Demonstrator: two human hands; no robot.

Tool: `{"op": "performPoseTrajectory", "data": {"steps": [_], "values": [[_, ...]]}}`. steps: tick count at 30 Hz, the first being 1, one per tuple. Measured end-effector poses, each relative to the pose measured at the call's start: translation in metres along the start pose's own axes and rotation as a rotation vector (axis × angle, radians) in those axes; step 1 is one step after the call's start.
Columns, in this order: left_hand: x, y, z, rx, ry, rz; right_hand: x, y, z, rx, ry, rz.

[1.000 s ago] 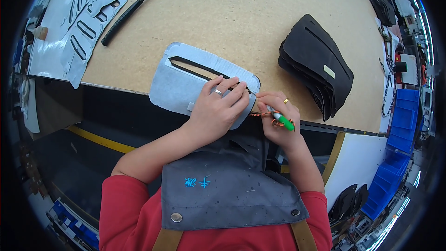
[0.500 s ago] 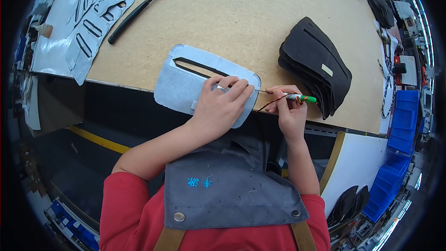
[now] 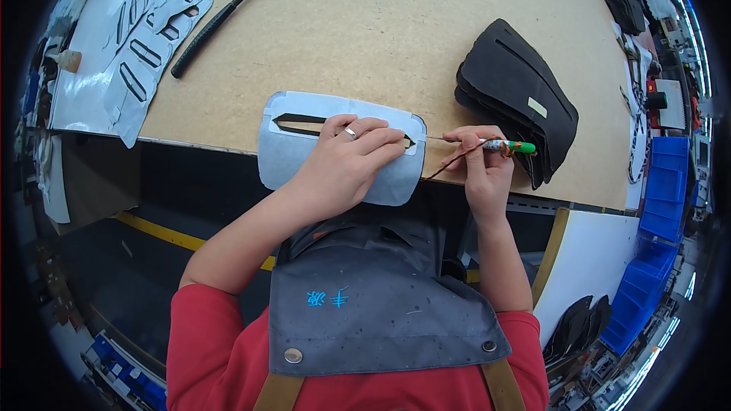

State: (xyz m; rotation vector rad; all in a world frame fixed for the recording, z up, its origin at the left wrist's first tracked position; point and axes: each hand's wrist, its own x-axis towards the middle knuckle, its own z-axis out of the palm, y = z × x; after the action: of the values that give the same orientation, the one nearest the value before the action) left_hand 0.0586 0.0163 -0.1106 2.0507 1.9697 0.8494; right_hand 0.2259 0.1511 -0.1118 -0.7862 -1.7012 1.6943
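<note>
The work table (image 3: pixel 396 38) has a light brown top like pressed board, and its front edge runs across the picture just above the person's body. On this edge lies a pale grey template (image 3: pixel 304 144) with rounded corners and a long narrow slot; a dark piece shows through the slot. The left hand (image 3: pixel 346 164) lies flat on the template, fingers spread, pressing it down, with a ring on one finger. The right hand (image 3: pixel 478 164) is just beside the right end of the template and grips a thin pen (image 3: pixel 502 145) with a green end; the pen lies almost level and its fine tip points to the end of the slot. To the right, near this hand, is a stack of dark cut pieces (image 3: pixel 518 91). At the far left of the table lies a hammer (image 3: pixel 228 7) with a black handle, and beside it white sheets with long cut-outs (image 3: pixel 122 53). The person wears a red shirt and a grey apron (image 3: pixel 373 312). At the right side of the room stand blue plastic bins (image 3: pixel 662 190), and below the table the floor is dark with a yellow line (image 3: pixel 160 232).
</note>
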Motion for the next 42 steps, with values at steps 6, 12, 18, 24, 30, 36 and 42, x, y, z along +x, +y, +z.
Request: {"op": "performPoseTrajectory", "data": {"steps": [6,12,18,24,30,36,42], "values": [[0.003,0.000,-0.001,0.022,-0.030,0.010,0.004,-0.001,0.004,-0.069,-0.174,0.084],[0.004,-0.001,-0.002,-0.021,-0.070,-0.036,-0.004,0.002,-0.002,-0.231,-0.270,-0.115],[0.016,-0.018,-0.009,0.180,0.139,-0.261,-0.021,0.001,-0.014,-0.090,-0.090,-0.299],[0.028,-0.047,-0.026,-0.133,0.114,-0.486,-0.029,-0.015,-0.020,-0.073,-0.095,-0.398],[0.000,-0.041,-0.030,-0.797,0.353,-0.814,-0.030,-0.012,-0.011,-0.040,-0.073,-0.300],[-0.018,-0.013,-0.067,-0.122,-0.275,-0.807,-0.013,-0.004,-0.001,0.008,-0.107,-0.118],[-0.009,-0.012,-0.036,-0.080,-0.062,-0.079,0.007,0.006,0.016,0.060,-0.229,0.061]]}}
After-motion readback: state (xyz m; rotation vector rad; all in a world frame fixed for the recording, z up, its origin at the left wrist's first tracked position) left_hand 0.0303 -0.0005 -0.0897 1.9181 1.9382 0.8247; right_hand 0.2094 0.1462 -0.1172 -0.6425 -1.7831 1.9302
